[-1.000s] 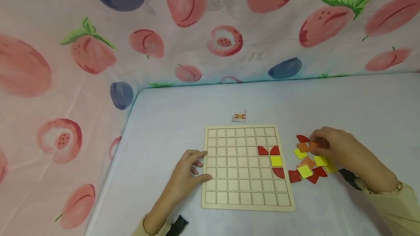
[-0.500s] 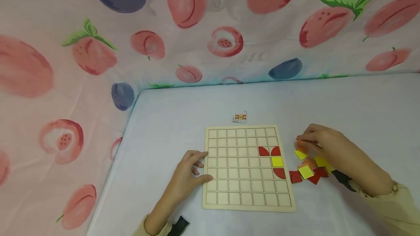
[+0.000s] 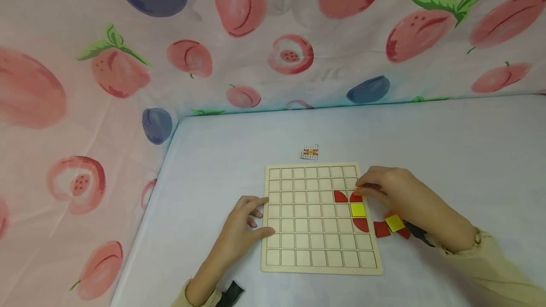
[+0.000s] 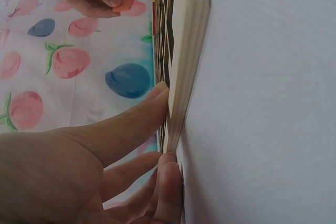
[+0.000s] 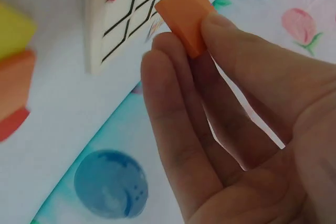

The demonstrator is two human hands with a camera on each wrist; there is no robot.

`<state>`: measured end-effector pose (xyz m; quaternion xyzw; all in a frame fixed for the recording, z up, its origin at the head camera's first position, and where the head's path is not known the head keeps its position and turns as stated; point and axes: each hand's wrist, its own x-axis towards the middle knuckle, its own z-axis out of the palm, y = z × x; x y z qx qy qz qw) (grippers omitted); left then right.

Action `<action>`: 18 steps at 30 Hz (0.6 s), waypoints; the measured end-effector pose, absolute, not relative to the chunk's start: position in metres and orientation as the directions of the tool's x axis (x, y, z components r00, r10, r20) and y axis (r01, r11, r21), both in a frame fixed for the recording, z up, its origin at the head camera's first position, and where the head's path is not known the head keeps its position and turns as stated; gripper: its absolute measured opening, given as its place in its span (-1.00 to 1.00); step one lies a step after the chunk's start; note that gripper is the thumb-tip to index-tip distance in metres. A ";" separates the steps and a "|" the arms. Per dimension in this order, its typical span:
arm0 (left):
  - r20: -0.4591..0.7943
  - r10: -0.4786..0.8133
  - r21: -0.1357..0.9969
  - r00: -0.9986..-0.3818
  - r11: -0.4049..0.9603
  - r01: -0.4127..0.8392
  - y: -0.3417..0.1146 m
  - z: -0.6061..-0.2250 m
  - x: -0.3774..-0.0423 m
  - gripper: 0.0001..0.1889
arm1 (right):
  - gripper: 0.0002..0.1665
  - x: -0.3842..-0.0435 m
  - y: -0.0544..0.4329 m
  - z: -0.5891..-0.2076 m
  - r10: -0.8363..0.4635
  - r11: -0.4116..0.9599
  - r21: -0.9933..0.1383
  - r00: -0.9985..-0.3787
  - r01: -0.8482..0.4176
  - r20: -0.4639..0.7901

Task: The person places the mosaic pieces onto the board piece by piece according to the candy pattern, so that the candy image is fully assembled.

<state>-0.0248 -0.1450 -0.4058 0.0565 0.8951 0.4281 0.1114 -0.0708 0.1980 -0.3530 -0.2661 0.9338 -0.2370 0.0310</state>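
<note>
A square wooden grid board (image 3: 302, 241) lies on the white table. My left hand (image 3: 241, 226) is at its left side, the thumb resting on the rim and the fingertips touching the edge. My right hand (image 3: 398, 192) pinches an orange square tile (image 5: 186, 18) between thumb and fingertips, over the board's right edge. Red quarter-round tiles (image 3: 340, 197) and a yellow square tile (image 3: 358, 210) sit in cells on the board's right side. In the head view, the right hand partly covers the upper right red piece.
Right of the board lie loose tiles, among them a yellow square (image 3: 395, 223) and a red piece (image 3: 381, 229), partly hidden beneath the right forearm. A small printed pattern card (image 3: 309, 152) lies behind the board. Fruit-patterned cloth (image 3: 239, 60) rises at the back and left.
My right hand has picked up the orange tile from the loose pile and moved left with it to the board's right edge. My left hand stays at the board's left side.
</note>
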 end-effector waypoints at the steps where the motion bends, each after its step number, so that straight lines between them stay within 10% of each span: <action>1: -0.151 0.196 0.779 -0.969 0.627 0.005 -0.145 -0.406 -0.025 -0.30 | -0.81 -0.070 0.195 -0.353 -0.517 0.741 -0.464 -0.853 -0.486 0.068; 18: -0.147 0.194 0.774 -0.970 0.633 0.010 -0.145 -0.406 -0.025 -0.30 | -0.89 -0.069 0.173 -0.368 -0.621 0.657 -0.540 -0.784 -0.527 0.010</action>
